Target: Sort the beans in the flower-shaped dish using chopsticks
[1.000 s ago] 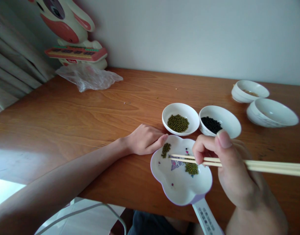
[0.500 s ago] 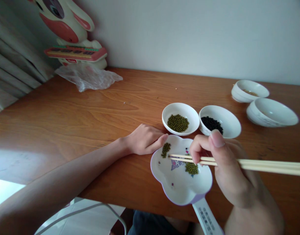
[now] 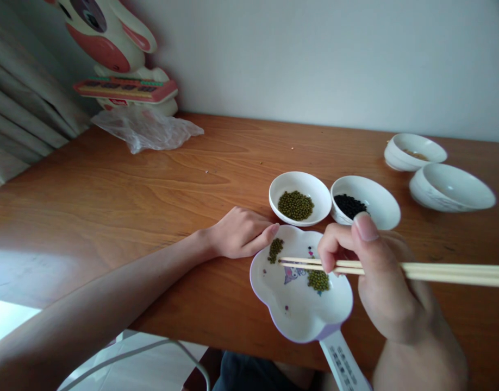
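A flower-shaped white dish with a lilac rim and a handle (image 3: 306, 320) lies near the table's front edge. My left hand (image 3: 243, 233) rests on the table at its upper left, thumb on the rim and the other fingers curled, partly hidden. Closed around a pair of wooden chopsticks (image 3: 449, 272), my right hand (image 3: 386, 277) is over the dish's right side. The chopstick tips are at the lower edge of a small cluster of green mung beans (image 3: 276, 247). Another pile of mung beans (image 3: 318, 281) sits under the chopsticks, towards the right.
Behind the dish stand a white bowl of mung beans (image 3: 300, 221) and a bowl of black beans (image 3: 380, 203). Two more white bowls, one a bowl with yellowish bits (image 3: 396, 157), are at back right. A plastic bag (image 3: 151, 130) and a toy keyboard (image 3: 127, 89) occupy the back left.
The right hand has shifted very slightly, and the rear ends of the chopsticks are a bit higher. Their tips stay by the left cluster; the left hand keeps its place.
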`<act>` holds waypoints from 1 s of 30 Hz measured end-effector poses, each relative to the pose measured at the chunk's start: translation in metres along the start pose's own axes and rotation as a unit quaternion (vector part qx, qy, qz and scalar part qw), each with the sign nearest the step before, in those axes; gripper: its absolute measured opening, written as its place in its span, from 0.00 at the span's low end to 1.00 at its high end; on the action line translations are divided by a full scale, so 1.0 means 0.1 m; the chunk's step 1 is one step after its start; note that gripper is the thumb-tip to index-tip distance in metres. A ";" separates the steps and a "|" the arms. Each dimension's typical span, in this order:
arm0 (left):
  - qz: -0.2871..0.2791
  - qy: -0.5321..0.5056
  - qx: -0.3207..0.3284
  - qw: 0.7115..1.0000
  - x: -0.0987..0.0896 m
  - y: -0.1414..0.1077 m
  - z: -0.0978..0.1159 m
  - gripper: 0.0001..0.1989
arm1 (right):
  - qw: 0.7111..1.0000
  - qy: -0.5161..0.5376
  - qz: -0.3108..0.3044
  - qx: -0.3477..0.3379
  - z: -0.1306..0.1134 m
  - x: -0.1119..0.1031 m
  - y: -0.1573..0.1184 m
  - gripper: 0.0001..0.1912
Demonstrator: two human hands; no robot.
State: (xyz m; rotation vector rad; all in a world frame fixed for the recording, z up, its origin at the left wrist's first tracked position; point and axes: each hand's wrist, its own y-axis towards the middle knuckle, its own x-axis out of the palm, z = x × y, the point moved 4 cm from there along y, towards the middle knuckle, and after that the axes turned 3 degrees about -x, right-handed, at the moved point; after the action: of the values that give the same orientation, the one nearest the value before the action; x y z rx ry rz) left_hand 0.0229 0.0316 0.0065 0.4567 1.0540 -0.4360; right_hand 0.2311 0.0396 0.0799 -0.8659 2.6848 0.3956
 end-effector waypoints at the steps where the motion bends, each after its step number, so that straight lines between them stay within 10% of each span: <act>1: 0.000 0.000 -0.002 1.000 0.00 0.00 0.00 0.24 | 1.000 0.003 0.006 -0.002 0.00 -0.02 -0.01 0.35; 5: 0.002 0.001 0.001 1.000 0.00 0.00 0.00 0.24 | 0.998 -0.005 0.053 -0.014 0.00 -0.19 -0.06 0.37; 11: 0.008 0.004 0.006 1.000 -0.01 0.00 0.01 0.24 | 0.940 0.005 0.307 -0.146 -0.06 -0.48 -0.13 0.37; 14: 0.012 0.001 0.009 1.000 -0.01 0.00 0.01 0.24 | 0.928 -0.021 0.359 -0.097 0.03 -0.50 -0.09 0.38; 30: 0.014 -0.003 0.008 1.000 0.00 0.01 0.00 0.23 | 0.997 -0.012 0.071 0.008 0.08 -0.13 0.00 0.38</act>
State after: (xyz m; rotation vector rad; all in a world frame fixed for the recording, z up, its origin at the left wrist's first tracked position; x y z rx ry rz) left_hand 0.0235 0.0320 0.0064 0.4823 1.0378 -0.4213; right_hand 0.2422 0.0491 0.0773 -0.6630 2.7318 0.4116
